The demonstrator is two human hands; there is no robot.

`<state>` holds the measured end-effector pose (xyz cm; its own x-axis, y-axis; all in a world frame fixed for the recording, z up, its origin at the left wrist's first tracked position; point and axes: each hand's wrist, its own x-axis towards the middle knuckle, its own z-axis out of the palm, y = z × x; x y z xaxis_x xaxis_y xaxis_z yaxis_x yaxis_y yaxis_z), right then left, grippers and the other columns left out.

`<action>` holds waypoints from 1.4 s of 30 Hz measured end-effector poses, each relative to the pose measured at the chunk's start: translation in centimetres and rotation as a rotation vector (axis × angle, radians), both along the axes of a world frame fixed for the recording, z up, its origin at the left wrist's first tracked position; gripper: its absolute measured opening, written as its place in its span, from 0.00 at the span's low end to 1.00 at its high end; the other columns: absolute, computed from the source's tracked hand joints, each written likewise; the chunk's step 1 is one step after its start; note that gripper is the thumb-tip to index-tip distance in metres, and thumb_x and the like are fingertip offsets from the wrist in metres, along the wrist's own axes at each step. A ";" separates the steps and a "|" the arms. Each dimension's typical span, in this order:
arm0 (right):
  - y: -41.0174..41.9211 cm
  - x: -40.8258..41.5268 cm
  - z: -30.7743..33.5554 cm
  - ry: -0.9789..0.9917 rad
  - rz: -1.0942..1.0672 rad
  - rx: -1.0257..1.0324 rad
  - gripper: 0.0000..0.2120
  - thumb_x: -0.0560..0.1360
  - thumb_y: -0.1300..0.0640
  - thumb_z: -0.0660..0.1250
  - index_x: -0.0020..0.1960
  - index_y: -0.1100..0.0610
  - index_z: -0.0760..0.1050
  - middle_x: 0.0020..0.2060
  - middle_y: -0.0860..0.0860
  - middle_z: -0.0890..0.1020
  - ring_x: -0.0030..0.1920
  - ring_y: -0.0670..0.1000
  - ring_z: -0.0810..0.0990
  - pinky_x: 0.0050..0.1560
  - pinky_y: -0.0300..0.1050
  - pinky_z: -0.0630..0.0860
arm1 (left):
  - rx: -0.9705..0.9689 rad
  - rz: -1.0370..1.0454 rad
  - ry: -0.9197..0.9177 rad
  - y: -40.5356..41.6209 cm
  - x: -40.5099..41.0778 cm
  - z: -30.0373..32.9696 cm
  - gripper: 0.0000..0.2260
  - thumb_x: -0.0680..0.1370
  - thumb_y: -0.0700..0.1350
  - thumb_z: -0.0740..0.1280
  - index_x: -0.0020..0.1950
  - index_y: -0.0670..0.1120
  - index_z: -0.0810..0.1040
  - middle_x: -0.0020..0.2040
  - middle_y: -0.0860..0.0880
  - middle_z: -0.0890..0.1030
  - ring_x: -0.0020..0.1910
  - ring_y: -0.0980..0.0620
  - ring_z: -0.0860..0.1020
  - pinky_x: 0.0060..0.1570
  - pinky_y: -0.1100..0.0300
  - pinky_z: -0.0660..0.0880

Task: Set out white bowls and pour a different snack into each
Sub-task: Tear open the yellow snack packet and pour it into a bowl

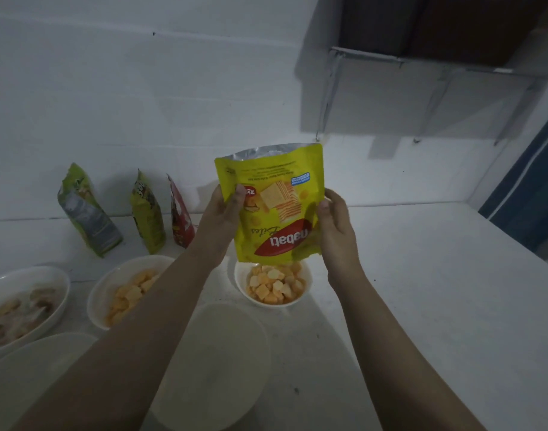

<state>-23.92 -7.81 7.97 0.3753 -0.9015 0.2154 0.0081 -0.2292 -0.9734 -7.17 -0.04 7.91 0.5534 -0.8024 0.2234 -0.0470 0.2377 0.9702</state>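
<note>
I hold a yellow wafer-bites pouch (274, 203) upside down over a small white bowl (244, 292) filled with orange-yellow snack squares (275, 286). My left hand (224, 213) grips the pouch's left edge, thumb on its front. My right hand (333, 219) grips its right edge. Left of that, behind my forearm, sits a second white bowl (98, 293) with orange pieces. An oval white bowl (53, 309) at the far left holds pale brown snacks. Two white bowls with nothing in them are near me, one (223, 362) at centre, one (33, 359) at lower left.
Three snack bags lean against the white wall at the back left: a green one (86, 213), a yellow-green one (148, 213) and a red one (181, 213). The white counter (422, 290) stretches to the right. A metal shelf bracket (422, 88) hangs on the wall above.
</note>
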 end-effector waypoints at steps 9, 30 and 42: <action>0.1 0.3 0.0 -0.089 0.064 0.080 0.10 0.83 0.46 0.55 0.56 0.37 0.74 0.52 0.37 0.82 0.53 0.37 0.80 0.54 0.41 0.78 | -0.003 -0.084 -0.023 0.7 0.0 0.2 0.16 0.76 0.58 0.59 0.60 0.55 0.75 0.56 0.54 0.83 0.54 0.56 0.82 0.51 0.55 0.81; -0.7 1.0 1.2 -0.377 0.047 0.197 0.08 0.76 0.61 0.71 0.50 0.65 0.80 0.43 0.60 0.85 0.43 0.58 0.84 0.47 0.56 0.82 | -0.076 0.052 0.078 0.6 1.5 0.1 0.17 0.71 0.50 0.71 0.57 0.45 0.81 0.54 0.45 0.84 0.54 0.45 0.83 0.55 0.46 0.79; -0.5 0.6 2.4 -0.459 0.066 0.167 0.03 0.76 0.60 0.70 0.47 0.60 0.80 0.42 0.57 0.85 0.43 0.57 0.83 0.47 0.53 0.83 | 0.304 -0.121 -0.178 2.1 2.3 -5.7 0.13 0.74 0.45 0.73 0.57 0.53 0.79 0.47 0.59 0.85 0.48 0.59 0.83 0.55 0.56 0.78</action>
